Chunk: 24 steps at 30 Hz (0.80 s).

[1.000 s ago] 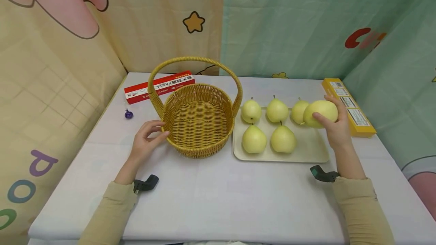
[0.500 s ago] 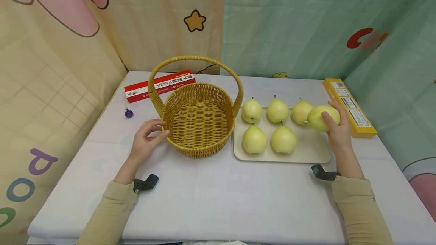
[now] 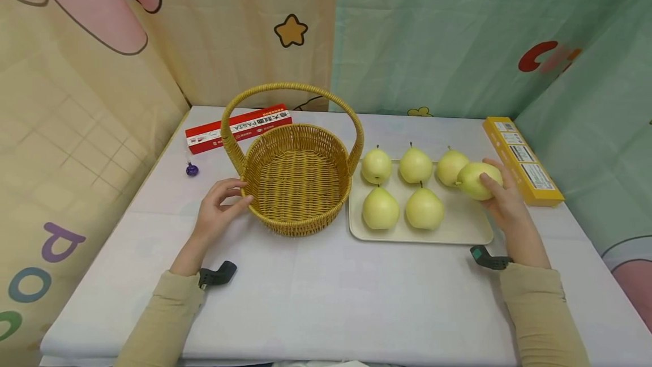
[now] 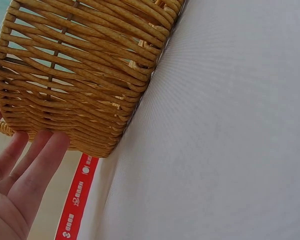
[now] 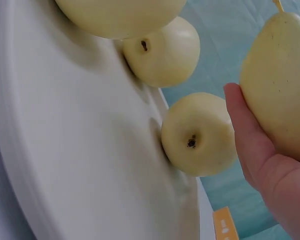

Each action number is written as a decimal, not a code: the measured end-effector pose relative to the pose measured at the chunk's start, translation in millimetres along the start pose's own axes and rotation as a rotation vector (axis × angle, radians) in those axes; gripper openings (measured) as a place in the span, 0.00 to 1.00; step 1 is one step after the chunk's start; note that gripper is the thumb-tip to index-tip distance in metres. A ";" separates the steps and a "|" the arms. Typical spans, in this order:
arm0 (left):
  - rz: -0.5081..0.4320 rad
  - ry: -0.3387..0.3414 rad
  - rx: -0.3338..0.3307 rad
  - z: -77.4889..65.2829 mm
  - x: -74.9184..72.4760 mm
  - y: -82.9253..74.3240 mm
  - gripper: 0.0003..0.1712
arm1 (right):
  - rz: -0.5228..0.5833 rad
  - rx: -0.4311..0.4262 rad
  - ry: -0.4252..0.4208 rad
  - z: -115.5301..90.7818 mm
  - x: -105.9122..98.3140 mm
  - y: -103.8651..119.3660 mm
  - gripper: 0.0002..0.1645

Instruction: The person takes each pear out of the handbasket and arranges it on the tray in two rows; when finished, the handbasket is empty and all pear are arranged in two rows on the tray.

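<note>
My right hand grips a pale yellow-green pear above the right part of a cream tray. The thumb lies across the pear's near side, and its stem points left. Several more pears stand on the tray, among them one at the back right beside the held pear and one at the front. In the right wrist view the held pear is apart from the tray. My left hand touches the left rim of a woven basket, its fingers fairly straight against the wicker wall.
A tall handle arches over the basket. Behind it lies a red pasta box, with a small purple object nearby. A yellow box lies right of the tray. Curtains enclose the white table.
My right hand has lowered the pear toward the tray and shifted slightly, and the pear's stem has turned to point left. My left hand and the basket have stayed in place.
</note>
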State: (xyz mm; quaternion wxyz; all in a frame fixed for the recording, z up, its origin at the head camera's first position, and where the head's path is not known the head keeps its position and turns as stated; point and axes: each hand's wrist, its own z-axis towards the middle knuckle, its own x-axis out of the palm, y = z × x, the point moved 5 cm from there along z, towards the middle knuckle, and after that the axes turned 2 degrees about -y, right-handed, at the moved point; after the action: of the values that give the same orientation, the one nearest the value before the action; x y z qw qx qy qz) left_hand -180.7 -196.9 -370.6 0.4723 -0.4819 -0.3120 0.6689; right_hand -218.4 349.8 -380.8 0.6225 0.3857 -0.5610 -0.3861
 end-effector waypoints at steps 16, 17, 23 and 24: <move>-0.016 -0.001 0.008 -1.1 0.1 -1.0 0.18 | -0.233 0.087 0.111 -3.5 -10.6 -7.1 0.18; -0.019 -0.003 0.010 -1.0 0.2 -0.9 0.18 | -0.270 0.093 0.095 -3.2 -11.8 -7.8 0.18; -0.015 -0.005 0.017 -0.7 0.4 -0.7 0.18 | -0.465 0.116 0.036 -3.7 -17.7 -9.0 0.18; -0.013 -0.004 0.016 -0.7 0.4 -0.9 0.18 | -0.486 0.117 0.032 -3.8 -18.4 -9.0 0.18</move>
State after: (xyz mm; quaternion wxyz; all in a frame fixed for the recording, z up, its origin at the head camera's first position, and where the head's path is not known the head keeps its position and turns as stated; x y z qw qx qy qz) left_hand -179.8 -196.2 -370.2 0.4798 -0.4746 -0.3109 0.6692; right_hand -216.4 363.1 -396.6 0.4969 0.5507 -0.4631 -0.4852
